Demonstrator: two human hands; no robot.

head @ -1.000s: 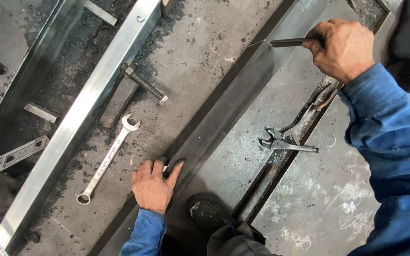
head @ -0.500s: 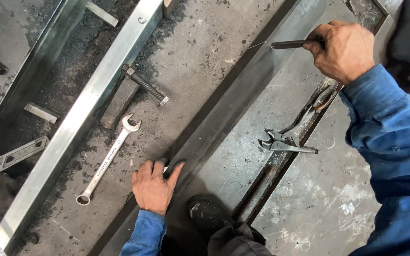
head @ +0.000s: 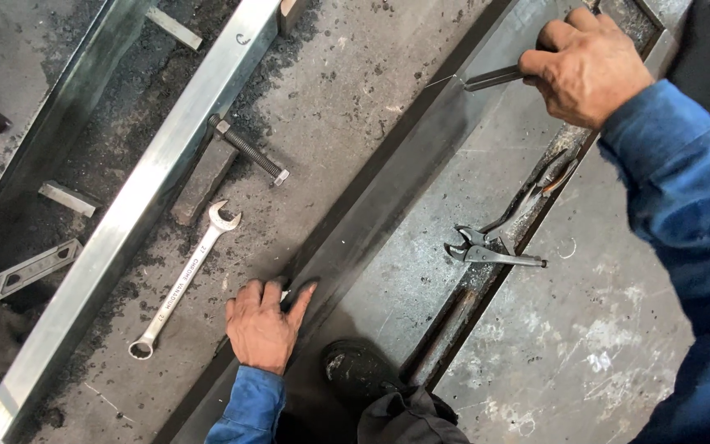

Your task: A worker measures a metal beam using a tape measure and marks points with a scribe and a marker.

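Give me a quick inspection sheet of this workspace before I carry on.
Surface: gritty grey concrete floor.
Job's things: dark metal sheet lying diagonally; slim tool tip on its fold.
Clutter: spanner, bolt, locking pliers, square tube, metal offcuts.
Hands: left hand pressed flat on the sheet edge; right hand gripping the tool.
Cables: nothing seen.
Surroundings: shoe on the sheet.

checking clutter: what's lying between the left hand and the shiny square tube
In the head view, a combination wrench lies on the gritty floor between the left hand and the square tube, touching neither.
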